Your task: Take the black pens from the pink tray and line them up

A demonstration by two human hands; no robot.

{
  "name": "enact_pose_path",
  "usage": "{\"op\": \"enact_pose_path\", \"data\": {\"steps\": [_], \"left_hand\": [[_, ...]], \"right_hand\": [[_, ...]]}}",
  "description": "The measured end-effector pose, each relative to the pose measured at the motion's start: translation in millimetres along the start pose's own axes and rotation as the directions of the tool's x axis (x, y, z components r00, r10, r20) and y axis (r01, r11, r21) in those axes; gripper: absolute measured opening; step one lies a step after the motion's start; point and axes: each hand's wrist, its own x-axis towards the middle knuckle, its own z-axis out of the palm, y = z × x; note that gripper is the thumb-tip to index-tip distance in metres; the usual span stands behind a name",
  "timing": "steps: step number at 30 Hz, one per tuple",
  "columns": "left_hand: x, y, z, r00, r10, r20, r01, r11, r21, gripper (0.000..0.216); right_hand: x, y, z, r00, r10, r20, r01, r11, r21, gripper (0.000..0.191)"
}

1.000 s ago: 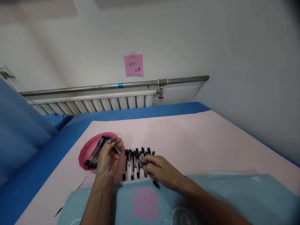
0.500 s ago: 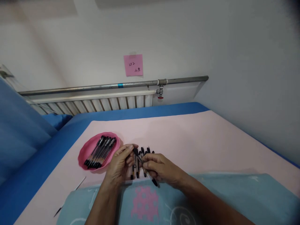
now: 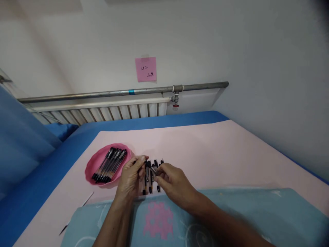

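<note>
One pen [image 3: 153,169], pinched in right grip [image 3: 176,180], black end [image 3: 148,164] seemingly in left grip [image 3: 130,175]

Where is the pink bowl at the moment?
In the head view, the pink bowl sits left of centre on the pale pink surface, just left of the person's left hand, with black-capped pens lying in it.

Our left hand [image 3: 130,176] and right hand [image 3: 177,181] are bare, each with slim, jointed fingers and a broad thumb. Our left forearm [image 3: 113,223] and right forearm [image 3: 217,214] are uncovered too, smooth and rounded, narrowest at the wrists and thicker toward the elbows. Shade and blur soften our right forearm's lower edge, leaving finer detail there unclear.
</note>
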Motion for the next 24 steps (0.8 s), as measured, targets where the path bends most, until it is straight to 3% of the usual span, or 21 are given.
{"op": "enact_pose_path", "data": {"steps": [3,6,8,11,14,19,21,24], "left_hand": [[-0.3,3.3,-1.3,1.0,0.021,-0.005,-0.021,0.999,-0.038,0.021],[-0.9,8.0,-2.7,0.999,0.052,0.005,-0.052,0.996,-0.074,0.019],[-1.2,10.3,-3.1,0.998,0.062,0.006,-0.061,0.995,-0.075,0.019],[-1.3,11.3,-3.3,0.998,0.067,-0.014,-0.068,0.994,-0.081,0.019],[-0.8,10.6,-3.5,0.998,0.064,-0.023,-0.066,0.993,-0.095,0.02],[-0.1,10.1,-4.1,0.997,0.07,-0.017,-0.071,0.995,-0.064,0.022],[0.3,9.8,-4.6,0.997,0.075,-0.023,-0.077,0.995,-0.058,0.022],[1.2,9.1,-5.3,0.996,0.081,-0.034,-0.083,0.994,-0.069,0.022]], "right_hand": [[2.6,-4.9,-4.8,0.989,0.065,0.133,-0.089,0.98,0.179,0.012],[5.0,-7.5,-9.8,0.925,0.11,0.363,-0.262,0.878,0.401,0.021],[5.7,-6.8,-11.2,0.901,0.102,0.422,-0.313,0.827,0.468,0.02],[6.1,-4.3,-10.1,0.944,0.131,0.304,-0.267,0.844,0.465,0.01],[6.6,-3.0,-7.8,0.966,0.167,0.199,-0.243,0.852,0.464,0.016],[6.7,-2.9,-6.7,0.869,0.164,0.467,-0.426,0.727,0.539,0.026],[6.3,-2.9,-6.5,0.909,0.168,0.382,-0.356,0.789,0.5,0.022],[5.5,-3.4,-5.8,0.982,0.142,0.125,-0.181,0.897,0.404,0.015]]}}
